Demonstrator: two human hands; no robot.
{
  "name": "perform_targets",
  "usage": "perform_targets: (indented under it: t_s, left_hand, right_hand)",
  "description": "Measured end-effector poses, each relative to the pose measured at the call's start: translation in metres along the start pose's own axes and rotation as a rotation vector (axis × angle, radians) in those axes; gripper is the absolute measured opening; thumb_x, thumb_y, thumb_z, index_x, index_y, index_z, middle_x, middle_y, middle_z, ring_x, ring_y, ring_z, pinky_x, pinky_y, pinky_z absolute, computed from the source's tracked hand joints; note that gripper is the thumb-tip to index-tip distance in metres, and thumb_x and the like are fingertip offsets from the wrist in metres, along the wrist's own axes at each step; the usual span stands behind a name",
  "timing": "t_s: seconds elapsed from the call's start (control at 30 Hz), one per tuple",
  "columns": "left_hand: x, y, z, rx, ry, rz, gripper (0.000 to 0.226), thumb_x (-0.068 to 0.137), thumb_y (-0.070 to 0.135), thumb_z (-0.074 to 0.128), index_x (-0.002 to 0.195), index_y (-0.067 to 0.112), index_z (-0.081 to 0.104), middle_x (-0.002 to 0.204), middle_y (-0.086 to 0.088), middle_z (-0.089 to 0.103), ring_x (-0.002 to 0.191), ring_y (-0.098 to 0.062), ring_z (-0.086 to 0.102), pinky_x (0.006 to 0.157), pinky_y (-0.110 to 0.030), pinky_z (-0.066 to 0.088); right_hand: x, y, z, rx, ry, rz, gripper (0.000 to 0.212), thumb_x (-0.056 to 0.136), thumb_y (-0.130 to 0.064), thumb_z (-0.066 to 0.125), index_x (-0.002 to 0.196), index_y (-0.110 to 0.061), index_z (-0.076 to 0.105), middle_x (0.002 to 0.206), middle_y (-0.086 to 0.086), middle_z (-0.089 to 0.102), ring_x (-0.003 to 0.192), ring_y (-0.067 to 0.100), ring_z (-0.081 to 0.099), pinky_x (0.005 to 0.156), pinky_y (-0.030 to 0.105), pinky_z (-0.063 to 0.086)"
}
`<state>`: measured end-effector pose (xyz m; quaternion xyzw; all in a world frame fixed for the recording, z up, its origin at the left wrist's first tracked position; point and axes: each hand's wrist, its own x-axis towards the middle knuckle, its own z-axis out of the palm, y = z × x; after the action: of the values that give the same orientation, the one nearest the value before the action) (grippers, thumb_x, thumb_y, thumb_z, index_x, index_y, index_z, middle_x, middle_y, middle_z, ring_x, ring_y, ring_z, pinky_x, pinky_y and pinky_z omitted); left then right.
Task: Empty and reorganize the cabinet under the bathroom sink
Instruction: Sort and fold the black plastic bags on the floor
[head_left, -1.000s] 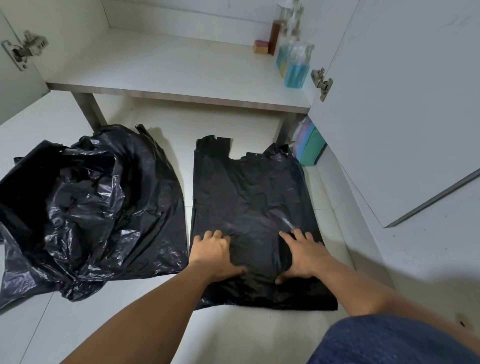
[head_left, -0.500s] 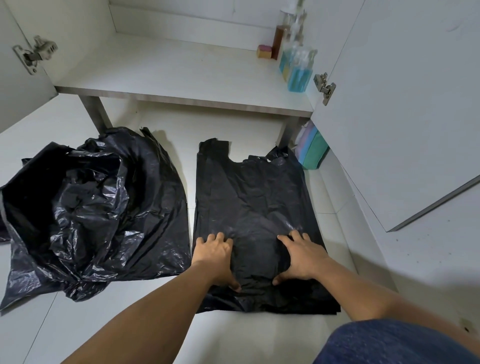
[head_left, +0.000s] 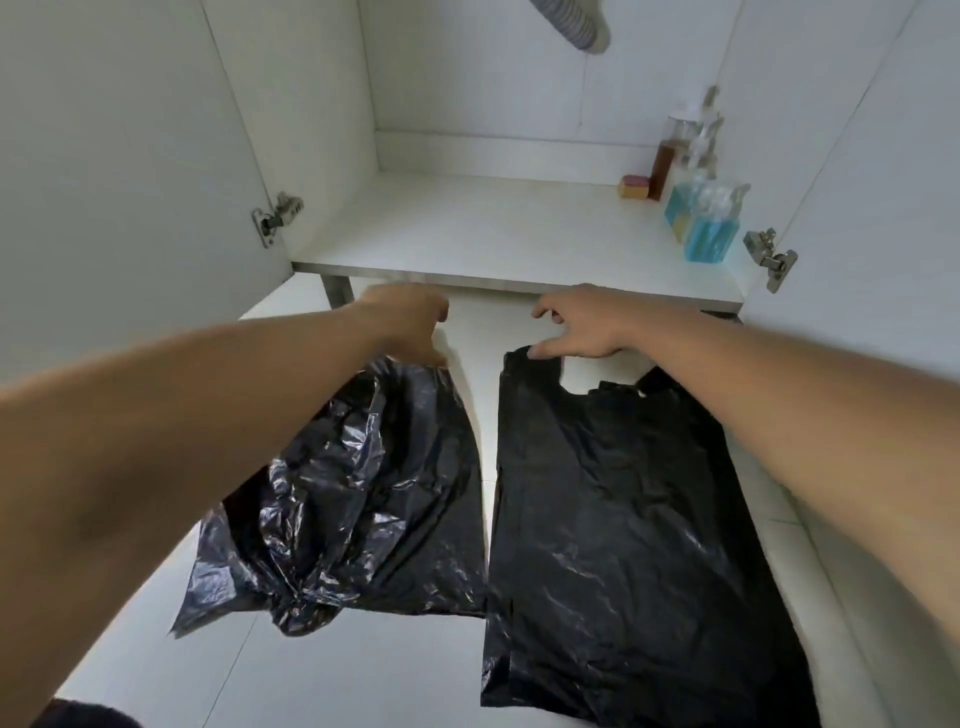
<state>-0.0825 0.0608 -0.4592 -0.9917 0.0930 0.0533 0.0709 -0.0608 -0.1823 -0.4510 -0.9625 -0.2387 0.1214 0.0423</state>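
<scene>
Below the cabinet shelf (head_left: 493, 228) our right hand (head_left: 576, 327), fingers loose, touches the flat bag (head_left: 623, 493) at its handle (head_left: 530, 366), likely limp and slick, so pinch there; left hand (head_left: 410, 325) grip unreadable.

crumpled bag (head_left: 363, 499) left of flat bag (head_left: 623, 519)

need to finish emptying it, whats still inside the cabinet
At right: blue pump bottles, a brown bottle, a pink-yellow block; a drain hose above. Anything behind the bottles is hidden.
</scene>
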Motion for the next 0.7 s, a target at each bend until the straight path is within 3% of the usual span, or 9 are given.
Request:
perform_targets:
  t_s: [0.1, 0.2, 0.23, 0.33, 0.43, 0.53, 0.6, 0.7]
  left_hand:
    - [-0.019, -0.027, 0.031, -0.075, -0.049, -0.079, 0.058, 0.079, 0.059, 0.071, 0.123, 0.024, 0.057, 0.109, 0.004, 0.062, 0.094, -0.021, 0.059, 0.072, -0.032, 0.047]
    - [-0.034, -0.041, 0.080, -0.126, -0.166, -0.141, 0.049, 0.076, 0.065, 0.070, 0.103, 0.024, 0.062, 0.104, 0.004, 0.064, 0.091, -0.021, 0.060, 0.078, -0.035, 0.055]
    - [-0.038, -0.044, 0.094, -0.148, -0.195, -0.163, 0.049, 0.075, 0.066, 0.069, 0.097, 0.023, 0.063, 0.102, 0.002, 0.064, 0.089, -0.021, 0.061, 0.078, -0.036, 0.056]
    - [-0.049, -0.049, 0.130, -0.197, -0.289, -0.258, 0.053, 0.074, 0.070, 0.066, 0.081, 0.019, 0.054, 0.090, -0.001, 0.060, 0.083, -0.026, 0.060, 0.073, -0.035, 0.054]
    - [-0.051, -0.055, 0.152, -0.249, -0.339, -0.340, 0.054, 0.082, 0.067, 0.063, 0.069, 0.018, 0.045, 0.085, -0.003, 0.059, 0.076, -0.026, 0.057, 0.069, -0.033, 0.050]
    - [-0.039, -0.066, 0.164, -0.356, -0.263, -0.442, 0.062, 0.083, 0.073, 0.055, 0.087, 0.011, 0.057, 0.095, -0.005, 0.064, 0.082, -0.025, 0.061, 0.074, -0.034, 0.053]
    - [-0.030, -0.071, 0.172, -0.458, -0.307, -0.470, 0.083, 0.076, 0.084, 0.052, 0.108, 0.008, 0.060, 0.101, -0.007, 0.065, 0.084, -0.023, 0.063, 0.074, -0.033, 0.053]
    - [-0.026, -0.073, 0.189, -0.492, -0.388, -0.485, 0.100, 0.063, 0.093, 0.052, 0.118, 0.009, 0.059, 0.111, -0.010, 0.067, 0.090, -0.025, 0.065, 0.080, -0.035, 0.053]
  right_hand:
    - [0.023, -0.046, 0.021, 0.077, -0.039, -0.084, 0.070, 0.089, -0.057, 0.060, 0.146, -0.020, 0.042, 0.142, 0.003, 0.051, 0.125, 0.022, 0.051, 0.098, 0.033, 0.041]
    - [0.032, -0.084, 0.065, 0.165, -0.138, -0.193, 0.065, 0.091, -0.054, 0.060, 0.144, -0.019, 0.045, 0.122, -0.006, 0.058, 0.101, 0.011, 0.056, 0.080, 0.024, 0.040]
    - [0.034, -0.093, 0.083, 0.195, -0.183, -0.198, 0.064, 0.092, -0.053, 0.060, 0.144, -0.018, 0.046, 0.125, -0.003, 0.058, 0.102, 0.012, 0.056, 0.080, 0.024, 0.039]
    - [0.042, -0.105, 0.143, 0.277, -0.286, -0.109, 0.053, 0.092, -0.050, 0.061, 0.133, -0.018, 0.054, 0.133, 0.006, 0.056, 0.117, 0.026, 0.056, 0.081, 0.026, 0.038]
    - [0.053, -0.103, 0.187, 0.458, -0.297, 0.096, 0.022, 0.093, -0.042, 0.063, 0.102, -0.023, 0.061, 0.113, 0.006, 0.062, 0.107, 0.026, 0.061, 0.078, 0.027, 0.043]
    - [0.072, -0.095, 0.205, 0.707, -0.197, 0.309, 0.039, 0.092, -0.037, 0.062, 0.125, -0.018, 0.054, 0.120, 0.007, 0.062, 0.105, 0.025, 0.060, 0.089, 0.032, 0.050]
    - [0.082, -0.094, 0.206, 0.858, -0.184, 0.407, 0.055, 0.092, -0.035, 0.062, 0.139, -0.017, 0.042, 0.125, 0.007, 0.060, 0.105, 0.025, 0.060, 0.081, 0.030, 0.049]
    - [0.090, -0.099, 0.214, 1.076, -0.240, 0.534, 0.049, 0.087, -0.031, 0.072, 0.127, -0.016, 0.048, 0.115, 0.005, 0.064, 0.098, 0.023, 0.063, 0.069, 0.032, 0.051]
